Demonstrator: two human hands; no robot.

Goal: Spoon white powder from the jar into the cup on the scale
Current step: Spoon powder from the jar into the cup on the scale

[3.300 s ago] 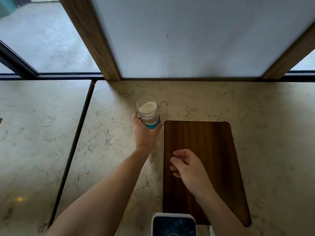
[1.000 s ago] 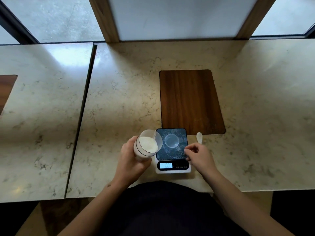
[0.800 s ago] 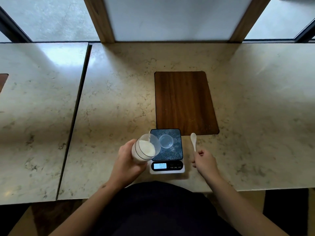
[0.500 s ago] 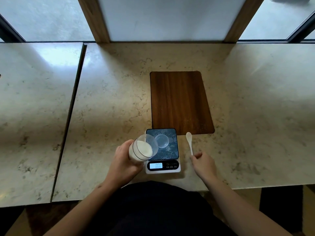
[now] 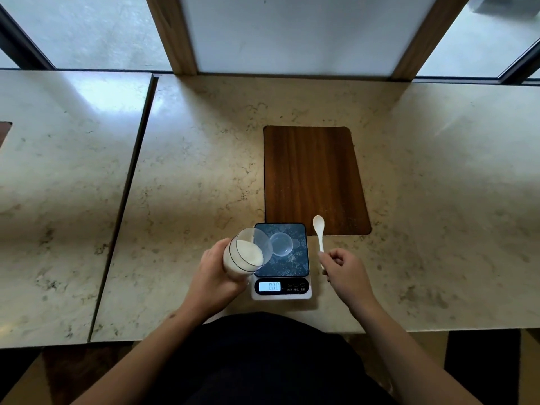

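Since a moment ago, tipped further toward the scale [image 5: 281,260]: the jar [image 5: 247,254], clamped in the left hand [image 5: 214,277], mouth overlapping the platform's left edge, white powder [image 5: 248,252] banked against the lower wall. Right hand [image 5: 346,271] just right of the scale, fingers pinched together on the handle end of the white spoon [image 5: 319,236], bowl pointing away over the near edge of the wooden board [image 5: 312,179]. Sits empty at the platform's middle, partly behind the jar's rim: the clear cup [image 5: 282,244]. Reads zeros on the display. Marble counter [image 5: 190,171] underneath, dark clothing along the near edge.
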